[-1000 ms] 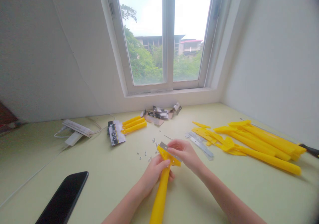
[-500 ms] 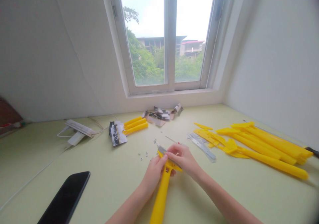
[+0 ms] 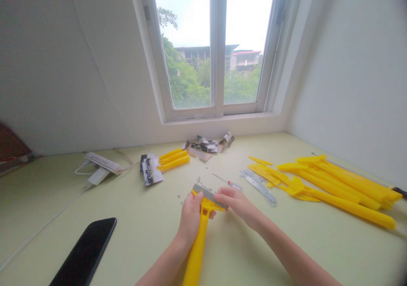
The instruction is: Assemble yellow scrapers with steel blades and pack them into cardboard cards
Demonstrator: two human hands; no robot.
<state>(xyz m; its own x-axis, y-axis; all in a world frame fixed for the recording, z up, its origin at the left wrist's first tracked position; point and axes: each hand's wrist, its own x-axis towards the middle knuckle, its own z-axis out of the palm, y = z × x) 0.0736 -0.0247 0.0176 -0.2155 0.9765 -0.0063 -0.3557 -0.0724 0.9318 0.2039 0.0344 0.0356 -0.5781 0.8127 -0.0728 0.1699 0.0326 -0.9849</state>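
Note:
A yellow scraper with a long handle points away from me, its wide head raised above the table. Across that head lies a flat grey metal blade. My left hand is closed round the left side of the head, its thumb on the blade. My right hand pinches the blade's right end between thumb and fingers; some fingertips are hidden beneath the head. Just beyond the blade, small screws are scattered. A screwdriver lies behind my right hand.
Spare blades, yellow plastic pieces and long yellow handles lie to the right. Packaged yellow-handled tools and torn cardboard packaging are at the back. A black phone and a white power strip lie to the left.
The scraper's head has shifted slightly left and turned, so the blade now lies flat across it in view. My right hand has moved to the blade's right end.

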